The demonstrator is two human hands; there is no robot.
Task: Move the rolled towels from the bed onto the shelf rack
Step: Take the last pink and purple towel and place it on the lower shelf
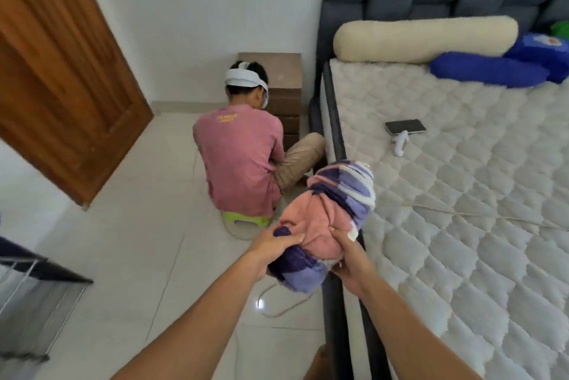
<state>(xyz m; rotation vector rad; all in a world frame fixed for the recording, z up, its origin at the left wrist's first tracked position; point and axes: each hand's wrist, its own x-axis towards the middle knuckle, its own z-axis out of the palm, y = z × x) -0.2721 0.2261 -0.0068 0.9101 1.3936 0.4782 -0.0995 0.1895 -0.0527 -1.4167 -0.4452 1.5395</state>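
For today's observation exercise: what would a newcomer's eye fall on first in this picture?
First, the bundle of towels, pink and purple striped, gripped by the left hand and right hand at the bed's edge. Next, a person in a pink shirt sitting on the floor beyond. A phone lies on the mattress.

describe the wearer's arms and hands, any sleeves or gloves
Both arms are bare up to the bottom edge of the frame, with no sleeve showing. The left hand and right hand wear no gloves, and no watch, ring or band is visible.
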